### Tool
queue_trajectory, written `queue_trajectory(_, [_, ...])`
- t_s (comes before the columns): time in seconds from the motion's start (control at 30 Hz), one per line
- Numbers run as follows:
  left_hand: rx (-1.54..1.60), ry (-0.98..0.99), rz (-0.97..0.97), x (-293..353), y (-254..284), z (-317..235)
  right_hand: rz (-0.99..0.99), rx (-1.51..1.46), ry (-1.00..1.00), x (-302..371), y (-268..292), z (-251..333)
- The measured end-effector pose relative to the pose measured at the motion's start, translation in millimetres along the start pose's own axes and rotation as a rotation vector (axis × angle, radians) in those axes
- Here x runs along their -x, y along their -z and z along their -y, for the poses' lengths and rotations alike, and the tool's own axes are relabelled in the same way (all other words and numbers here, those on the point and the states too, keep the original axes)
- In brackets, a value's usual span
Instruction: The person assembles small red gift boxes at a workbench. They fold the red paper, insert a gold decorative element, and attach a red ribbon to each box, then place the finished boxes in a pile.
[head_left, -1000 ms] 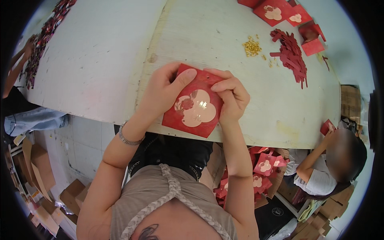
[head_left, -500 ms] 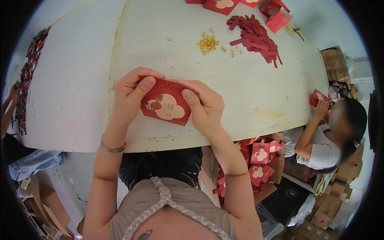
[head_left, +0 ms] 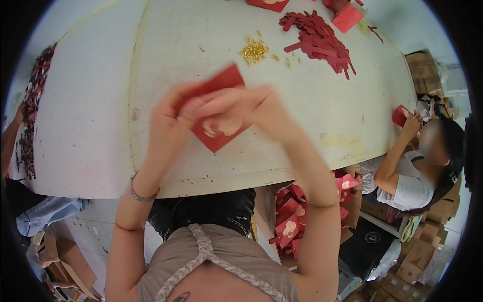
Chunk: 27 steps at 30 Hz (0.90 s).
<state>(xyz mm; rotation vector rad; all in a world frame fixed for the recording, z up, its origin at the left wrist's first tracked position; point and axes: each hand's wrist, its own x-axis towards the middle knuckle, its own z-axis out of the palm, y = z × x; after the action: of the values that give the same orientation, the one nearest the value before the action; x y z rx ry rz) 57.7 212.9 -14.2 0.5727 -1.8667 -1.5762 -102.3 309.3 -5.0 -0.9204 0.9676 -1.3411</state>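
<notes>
Head view. The red packet (head_left: pixel 229 79) is located over the near part of the white surface (head_left: pixel 302 100), between the two hands. It is tilted, with one corner directed toward the far side and another toward the near edge; a pale flower-shaped patch (head_left: pixel 229 127) shows on its lower portion. Contact between packet and surface cannot be determined.

The left hand (head_left: pixel 172 111) is positioned at the left edge of the packet, its fingers closed around that edge and gripping it. A bracelet (head_left: pixel 142 194) encircles the left wrist. The right hand (head_left: pixel 249 104) extends across the front of the packet, its fingers directed toward the left hand. Owing to motion blur, the opening of the right fingers, and whether they grip the packet, cannot be determined.

Beyond the hands, a pile of gold fasteners (head_left: pixel 253 51) lies on the surface, with a few loose pieces to its right. A heap of dark red strips (head_left: pixel 322 44) lies farther right, near several red boxes (head_left: pixel 348 18) at the far side. Below the near edge, beside the right forearm, a cardboard box (head_left: pixel 355 201) contains more red packets (head_left: pixel 288 229). At the right, a seated co-worker (head_left: pixel 410 189) holds another red packet (head_left: pixel 401 116). Along the left edge runs a band of small dark items (head_left: pixel 37 100).
</notes>
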Motion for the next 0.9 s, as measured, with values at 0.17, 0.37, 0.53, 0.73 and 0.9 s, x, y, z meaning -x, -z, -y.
queue_trajectory(0.17, [-0.189,-0.034,0.011,-8,-2,-1,-0.993,1.338,0.125,-5,158,53])
queue_trajectory(0.37, [0.007,0.104,0.015,-19,35,9,-0.884,1.625,-0.245,13,219,24])
queue_trajectory(0.53, [0.059,0.165,0.119,-19,40,12,-0.96,1.556,-0.2,18,232,24])
queue_trajectory(0.73, [0.092,0.173,0.112,-15,36,7,-0.969,1.437,-0.385,15,241,30])
queue_trajectory(0.9, [0.135,0.187,0.114,-15,42,18,-1.104,1.579,0.002,16,257,6])
